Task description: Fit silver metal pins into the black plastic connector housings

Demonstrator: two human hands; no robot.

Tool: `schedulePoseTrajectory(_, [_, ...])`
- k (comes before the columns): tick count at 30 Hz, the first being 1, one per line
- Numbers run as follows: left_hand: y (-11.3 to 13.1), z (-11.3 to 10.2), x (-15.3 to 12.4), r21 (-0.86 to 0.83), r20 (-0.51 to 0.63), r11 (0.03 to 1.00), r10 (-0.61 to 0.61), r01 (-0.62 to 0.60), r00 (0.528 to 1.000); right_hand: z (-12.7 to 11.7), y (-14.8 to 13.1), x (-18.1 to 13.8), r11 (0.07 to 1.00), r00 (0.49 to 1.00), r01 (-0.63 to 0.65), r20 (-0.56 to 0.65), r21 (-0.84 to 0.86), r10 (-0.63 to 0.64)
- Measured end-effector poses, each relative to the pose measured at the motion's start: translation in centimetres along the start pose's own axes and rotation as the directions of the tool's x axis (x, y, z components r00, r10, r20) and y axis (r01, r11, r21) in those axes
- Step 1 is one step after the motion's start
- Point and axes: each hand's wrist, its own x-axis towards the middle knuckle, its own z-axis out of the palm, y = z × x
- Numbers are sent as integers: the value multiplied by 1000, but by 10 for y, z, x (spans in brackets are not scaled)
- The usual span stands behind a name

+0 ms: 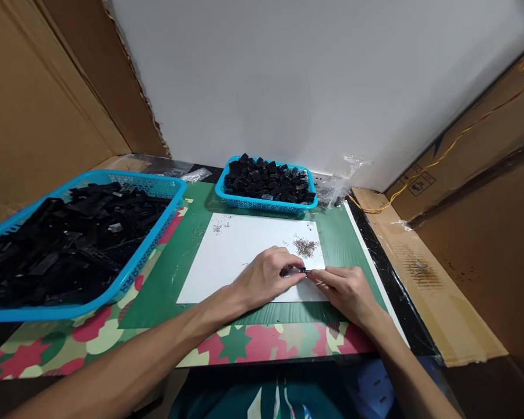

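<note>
My left hand (268, 276) is closed in a pinch on a small black plastic part (303, 270), low over the white sheet (227, 262). From the other side my right hand (344, 289) meets it, thumb and forefinger pressed together at the part's right end. Whatever those right fingertips grip is too small to make out. Just beyond the hands lies a pile of tiny brownish metal pieces (305, 247). A sparser scatter of thin dark bits (220, 224) is at the sheet's far left corner.
A large blue basket (157, 189) of flat black plastic parts stands at the left. A smaller blue basket (262, 202), heaped with black pieces, stands at the back. Clear plastic bags (332, 191) lie beside it. Cardboard (463, 233) walls the right side, with a yellow wire (441, 157) hanging along it.
</note>
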Motion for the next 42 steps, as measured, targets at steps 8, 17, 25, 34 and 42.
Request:
schedulePoseTrajectory(8, [-5,3,-1,26,22,995,92,-92,996,-4,3,1,998,998,60,5,-30,-60])
schedulePoseTrajectory(17, [-5,5,-2,72,4,988,136,-136,991,-4,3,-1,996,996,88,13,-26,-87])
schedulePoseTrajectory(25, [-6,4,1,42,51,988,149,-151,987,0,8,-3,993,995,91,21,78,-93])
schedulePoseTrajectory(34, [-5,5,2,86,64,977,188,-194,980,4,8,-8,989,1000,-20,14,148,18])
schedulePoseTrajectory(42, [-3,6,1,140,31,959,244,-246,969,-26,-4,4,949,976,-199,-36,244,214])
